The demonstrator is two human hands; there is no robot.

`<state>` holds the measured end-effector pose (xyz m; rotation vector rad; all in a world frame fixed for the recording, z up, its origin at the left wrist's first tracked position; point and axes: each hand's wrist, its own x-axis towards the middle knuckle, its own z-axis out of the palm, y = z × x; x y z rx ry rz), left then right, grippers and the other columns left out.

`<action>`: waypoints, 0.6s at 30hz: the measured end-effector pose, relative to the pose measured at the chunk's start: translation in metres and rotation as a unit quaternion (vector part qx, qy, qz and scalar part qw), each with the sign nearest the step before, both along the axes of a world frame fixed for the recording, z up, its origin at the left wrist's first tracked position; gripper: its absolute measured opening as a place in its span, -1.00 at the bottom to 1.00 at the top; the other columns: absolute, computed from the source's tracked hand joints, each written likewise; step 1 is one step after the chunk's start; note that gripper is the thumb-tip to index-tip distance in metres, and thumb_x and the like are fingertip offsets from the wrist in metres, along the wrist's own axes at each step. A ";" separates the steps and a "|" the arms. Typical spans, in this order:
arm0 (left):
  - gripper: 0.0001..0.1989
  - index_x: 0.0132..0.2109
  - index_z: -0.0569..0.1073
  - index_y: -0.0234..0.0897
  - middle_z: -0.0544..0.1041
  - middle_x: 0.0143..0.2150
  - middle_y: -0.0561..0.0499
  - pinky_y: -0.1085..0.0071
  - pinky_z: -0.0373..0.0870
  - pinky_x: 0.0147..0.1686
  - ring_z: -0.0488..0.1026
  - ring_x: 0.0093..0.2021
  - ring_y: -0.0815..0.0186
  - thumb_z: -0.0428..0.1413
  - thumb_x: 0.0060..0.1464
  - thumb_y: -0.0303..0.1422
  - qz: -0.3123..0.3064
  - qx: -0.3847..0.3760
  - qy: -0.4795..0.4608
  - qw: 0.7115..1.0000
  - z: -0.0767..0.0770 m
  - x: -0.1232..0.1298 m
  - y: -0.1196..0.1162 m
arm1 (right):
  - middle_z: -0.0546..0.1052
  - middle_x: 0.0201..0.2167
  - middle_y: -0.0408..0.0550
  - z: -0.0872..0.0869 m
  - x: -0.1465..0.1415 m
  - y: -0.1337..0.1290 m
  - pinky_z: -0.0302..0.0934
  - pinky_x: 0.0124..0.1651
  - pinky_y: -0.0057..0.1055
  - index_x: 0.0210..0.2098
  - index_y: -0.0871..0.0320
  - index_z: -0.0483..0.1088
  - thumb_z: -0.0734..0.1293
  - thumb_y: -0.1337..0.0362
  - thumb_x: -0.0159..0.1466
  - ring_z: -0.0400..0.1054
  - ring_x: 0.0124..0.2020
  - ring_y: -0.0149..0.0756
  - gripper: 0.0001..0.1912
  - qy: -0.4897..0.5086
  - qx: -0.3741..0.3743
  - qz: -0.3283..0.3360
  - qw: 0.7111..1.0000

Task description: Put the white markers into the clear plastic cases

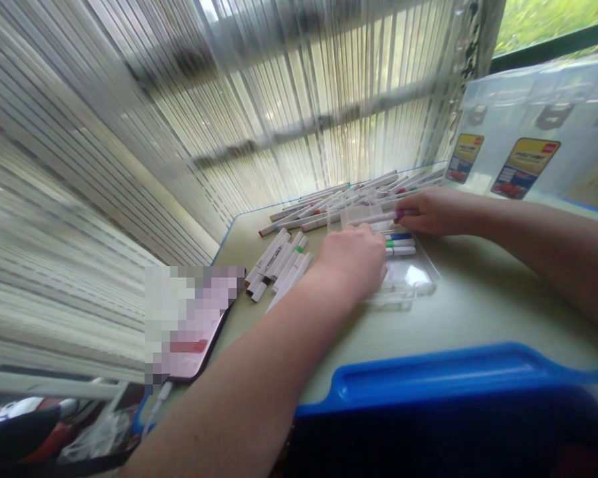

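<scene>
My right hand point(431, 211) pinches the purple end of a white marker point(373, 218), which lies level over a clear plastic case point(411, 280). My left hand point(353, 260) is curled over the left side of this case; its fingertips are hidden, so what they grip cannot be made out. Just right of the left hand, a few markers with blue and green bands point(401, 244) lie in the case. To the left of that hand rests a group of white markers point(276, 262) side by side. Behind both hands spreads a loose pile of markers point(319, 207).
A phone point(204, 332) with a partly blurred screen and a cable point(157, 401) lies at the table's left edge. A large translucent storage box point(543, 133) stands at the back right. The pale table has a raised blue front rim point(428, 372). Pleated curtains point(279, 99) hang behind.
</scene>
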<state>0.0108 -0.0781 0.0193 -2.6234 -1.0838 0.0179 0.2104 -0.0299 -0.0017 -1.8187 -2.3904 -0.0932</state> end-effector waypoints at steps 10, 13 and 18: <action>-0.69 -0.06 0.42 -0.31 0.46 -0.12 -0.15 0.28 0.41 -0.20 0.42 -0.09 0.14 -0.01 0.13 -0.25 -0.001 0.005 -0.001 1.000 0.001 0.000 0.000 | 0.50 -0.48 -0.08 0.001 0.004 0.003 0.02 -0.42 -0.42 -0.34 0.11 0.45 0.14 0.14 0.18 0.30 -0.46 -0.29 -0.70 0.012 -0.017 0.011 1.000; -0.70 -0.06 0.42 -0.31 0.46 -0.12 -0.15 0.28 0.41 -0.21 0.42 -0.10 0.14 -0.02 0.13 -0.25 -0.001 0.005 -0.002 1.000 0.001 0.000 -0.001 | 0.49 -0.49 -0.08 0.001 0.002 0.002 0.02 -0.43 -0.41 -0.34 0.11 0.45 0.13 0.15 0.17 0.29 -0.47 -0.29 -0.71 0.011 -0.012 0.007 1.000; -0.71 -0.07 0.42 -0.30 0.45 -0.12 -0.15 0.29 0.40 -0.19 0.42 -0.09 0.15 -0.01 0.14 -0.24 0.003 0.003 0.000 1.000 0.001 0.000 -0.001 | 0.47 -0.51 -0.06 -0.001 0.002 0.002 0.04 -0.43 -0.40 -0.36 0.12 0.45 0.13 0.17 0.17 0.26 -0.50 -0.29 -0.71 0.022 -0.002 0.007 1.000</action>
